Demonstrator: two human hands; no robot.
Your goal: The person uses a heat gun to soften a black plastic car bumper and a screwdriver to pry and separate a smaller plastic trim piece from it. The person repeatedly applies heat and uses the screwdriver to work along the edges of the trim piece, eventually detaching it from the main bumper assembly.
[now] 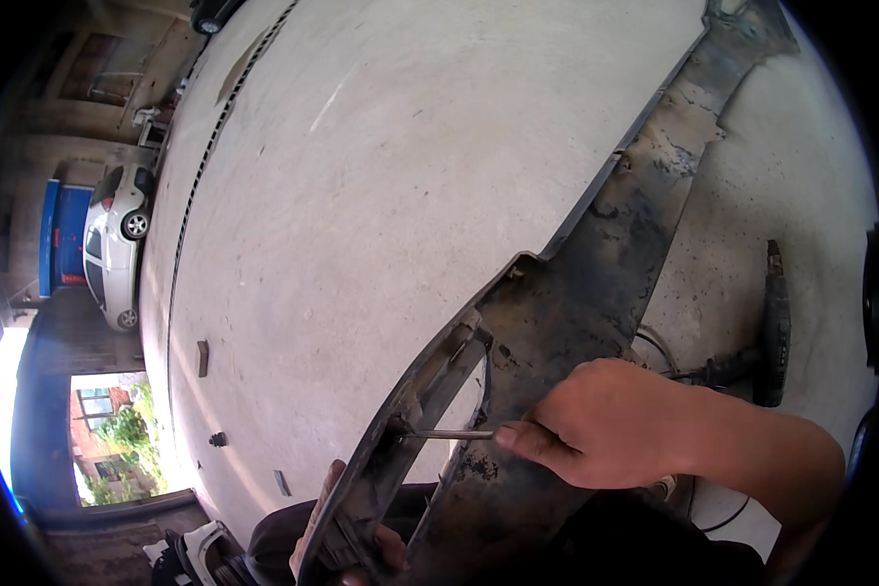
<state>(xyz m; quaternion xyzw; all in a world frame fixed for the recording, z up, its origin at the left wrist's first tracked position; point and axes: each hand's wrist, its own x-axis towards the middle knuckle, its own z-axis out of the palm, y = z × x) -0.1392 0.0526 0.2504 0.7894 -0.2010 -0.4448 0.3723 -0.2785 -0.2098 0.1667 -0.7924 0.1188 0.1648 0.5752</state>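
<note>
A long, dark, scuffed car bumper cover (pixel 596 283) slants across my view from the lower middle to the upper right. Near its lower end is a narrow slot-like opening. My left hand (pixel 393 549) is closed round the edge there, its fingers partly hidden by the panel. In the closed fingers of my right hand (pixel 606 420) is a thin metal rod (pixel 449 435); any handle it has is hidden in my palm. The rod spans the opening, and its tip meets the inner side of the bumper's left flange.
A black corded hand tool (pixel 774 332) and its cable lie on the concrete floor (pixel 361 225) to the right. Small dark blocks (pixel 202 358) are scattered at left. Beyond a slotted floor drain (pixel 190 195) stands a silver car (pixel 114 249). White-and-black parts (pixel 200 547) sit at lower left.
</note>
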